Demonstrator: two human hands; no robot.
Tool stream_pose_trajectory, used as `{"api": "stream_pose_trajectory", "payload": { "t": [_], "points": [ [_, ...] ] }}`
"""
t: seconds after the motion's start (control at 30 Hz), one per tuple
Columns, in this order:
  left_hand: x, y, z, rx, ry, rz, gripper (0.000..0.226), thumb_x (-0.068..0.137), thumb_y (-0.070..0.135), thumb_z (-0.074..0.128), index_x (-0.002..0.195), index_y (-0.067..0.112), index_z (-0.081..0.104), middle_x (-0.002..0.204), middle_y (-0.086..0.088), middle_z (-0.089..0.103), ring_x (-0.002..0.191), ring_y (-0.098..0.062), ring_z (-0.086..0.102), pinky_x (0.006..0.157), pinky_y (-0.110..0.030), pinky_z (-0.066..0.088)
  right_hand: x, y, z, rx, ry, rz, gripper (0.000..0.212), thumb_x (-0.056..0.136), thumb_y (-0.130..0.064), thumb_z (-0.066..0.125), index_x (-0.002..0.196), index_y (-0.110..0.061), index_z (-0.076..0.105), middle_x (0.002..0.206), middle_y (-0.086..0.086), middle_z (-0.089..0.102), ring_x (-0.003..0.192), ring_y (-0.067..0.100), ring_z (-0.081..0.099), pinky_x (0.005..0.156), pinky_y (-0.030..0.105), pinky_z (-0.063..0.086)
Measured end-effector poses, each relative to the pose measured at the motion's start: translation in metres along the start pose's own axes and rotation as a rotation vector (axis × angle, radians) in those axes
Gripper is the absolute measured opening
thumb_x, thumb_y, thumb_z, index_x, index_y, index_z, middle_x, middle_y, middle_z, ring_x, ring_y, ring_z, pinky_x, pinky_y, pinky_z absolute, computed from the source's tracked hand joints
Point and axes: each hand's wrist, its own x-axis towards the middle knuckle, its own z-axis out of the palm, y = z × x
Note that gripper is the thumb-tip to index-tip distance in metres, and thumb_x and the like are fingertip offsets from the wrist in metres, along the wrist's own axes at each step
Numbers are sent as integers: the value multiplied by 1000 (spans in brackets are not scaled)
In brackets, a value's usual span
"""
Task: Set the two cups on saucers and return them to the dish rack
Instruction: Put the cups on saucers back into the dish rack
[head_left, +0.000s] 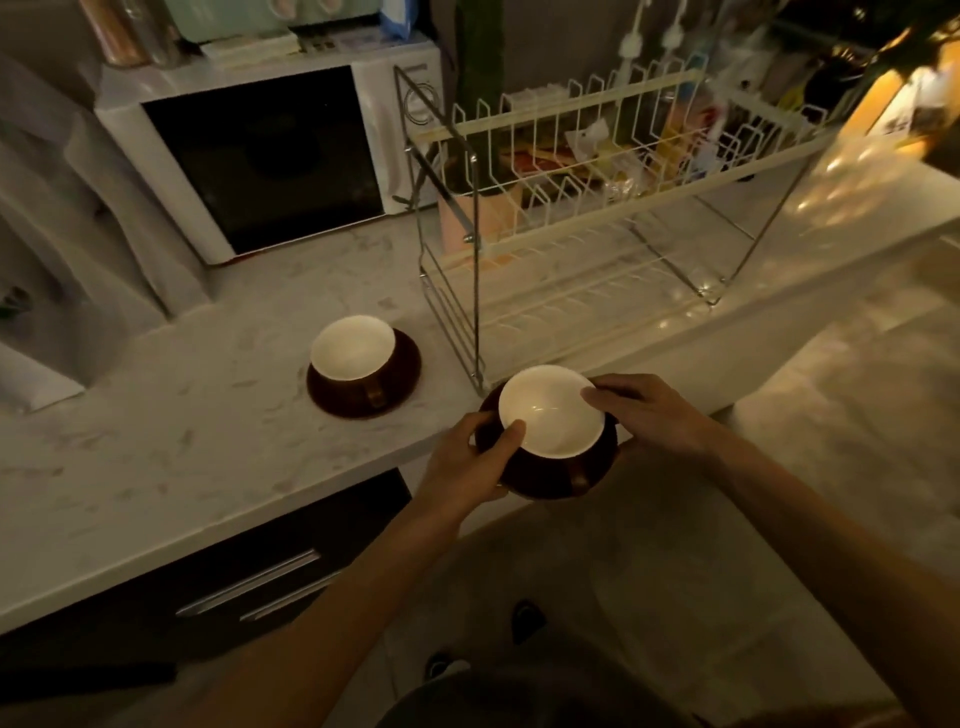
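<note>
One brown cup with a white inside (353, 353) stands on a dark brown saucer (405, 376) on the marble counter, left of the dish rack. A second such cup (551, 413) sits on its saucer (605, 457), held at the counter's front edge below the rack. My left hand (470, 460) grips the saucer's left side with the thumb on the cup's rim. My right hand (649, 413) holds the right side, fingers over the rim. The two-tier wire dish rack (587, 208) stands behind; both its tiers hold no dishes.
A white microwave (260, 156) stands at the back left. A sink (47, 332) lies at the far left. Packets and bottles crowd the space behind the rack. Drawers with metal handles (249, 584) sit under the counter (182, 441).
</note>
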Motion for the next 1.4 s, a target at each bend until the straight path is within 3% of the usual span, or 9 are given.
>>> {"api": "stream_pose_trajectory", "payload": {
  "t": [0.33,0.47,0.63,0.77,1.0,1.17,1.33,1.4],
  "points": [
    [52,54,57,6,6,61,50,87,43,62,132,25,49,135,-3,54,116,-22,59,75,-29,59,41,-9,-70,-2,124,-14,35,97,-30,55,129,-16,62,123,8,62,112,27,60,71,41,61],
    [71,71,77,-11,30,84,50,86,42,64,131,24,51,132,-5,57,112,-22,62,78,-32,60,61,-13,-93,7,166,-42,31,98,-30,53,126,-19,64,119,6,63,104,22,61,67,35,59],
    [96,90,91,-25,59,95,49,86,42,63,130,22,53,126,-4,59,109,-23,63,78,-35,60,83,-18,-119,36,158,-48,22,97,-30,55,117,-27,65,115,1,63,107,22,59,66,33,57],
    [121,107,102,-22,72,110,49,86,44,63,129,22,55,122,-1,58,110,-21,61,84,-40,59,108,-24,-134,33,194,-41,31,97,-30,56,126,-22,63,120,4,60,108,24,58,62,31,55],
    [171,128,120,-46,103,121,45,88,41,62,128,24,57,119,-2,62,106,-20,62,86,-42,58,152,-32,-156,60,239,-24,34,97,-31,55,128,-19,62,118,5,60,108,26,58,77,44,58],
    [205,132,132,-47,139,101,56,81,51,64,130,26,56,135,-5,58,122,-25,56,97,-45,52,178,-35,-166,39,267,-36,25,96,-31,54,116,-20,66,117,6,63,107,27,61,81,50,59],
    [233,137,138,-59,116,56,28,84,47,64,106,30,59,131,-7,60,123,-27,55,102,-45,47,194,-34,-170,41,249,-81,10,91,-30,56,89,-29,66,107,6,66,107,30,63,84,56,57],
    [241,137,140,-39,108,82,43,79,53,64,112,25,62,127,-6,63,117,-27,59,98,-47,50,202,-33,-171,37,263,-88,12,91,-28,56,84,-31,66,101,6,68,104,30,65,83,57,58]
  ]
}}
